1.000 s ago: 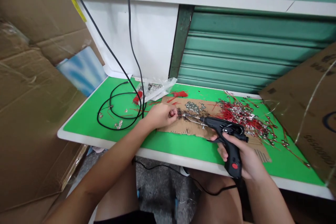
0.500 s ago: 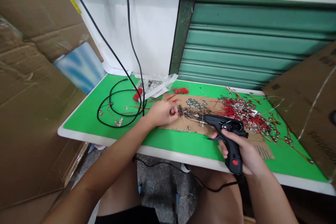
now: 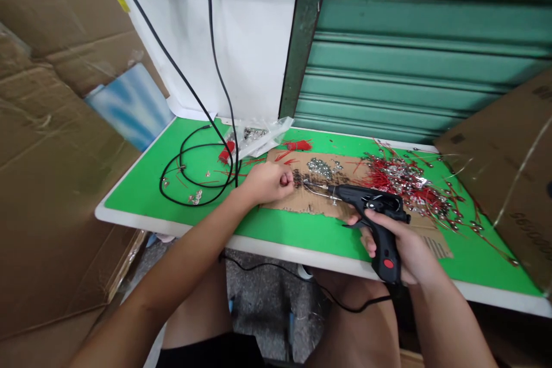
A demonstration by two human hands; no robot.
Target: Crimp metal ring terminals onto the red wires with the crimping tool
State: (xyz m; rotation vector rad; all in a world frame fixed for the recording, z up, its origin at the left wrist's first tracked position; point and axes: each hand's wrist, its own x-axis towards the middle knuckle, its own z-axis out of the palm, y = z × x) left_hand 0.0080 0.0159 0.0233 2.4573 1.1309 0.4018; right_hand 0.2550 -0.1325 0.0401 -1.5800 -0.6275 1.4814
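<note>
My right hand (image 3: 388,233) is wrapped round the grip of a black soldering gun (image 3: 371,201), whose metal tip points left over a brown cardboard sheet (image 3: 293,202). Left of that tip, my left hand (image 3: 273,181) is closed in a pinch above the sheet's scorched part; what its fingers hold is too small to make out. Small metal pieces (image 3: 321,168) lie on the cardboard just behind the tip. To the right rests a pile of red wires with shiny metal ends (image 3: 401,181).
The green table (image 3: 142,184) also bears a coiled black cable (image 3: 166,169), a clear plastic bag (image 3: 267,137) and red wire bundles (image 3: 298,145). Cardboard boxes stand left (image 3: 52,184) and right (image 3: 509,172). The gun's cord (image 3: 353,309) hangs below the table edge.
The soldering gun's tip has shifted slightly right, away from my left hand, which stays closed in nearly the same place. The view has tilted down a little.
</note>
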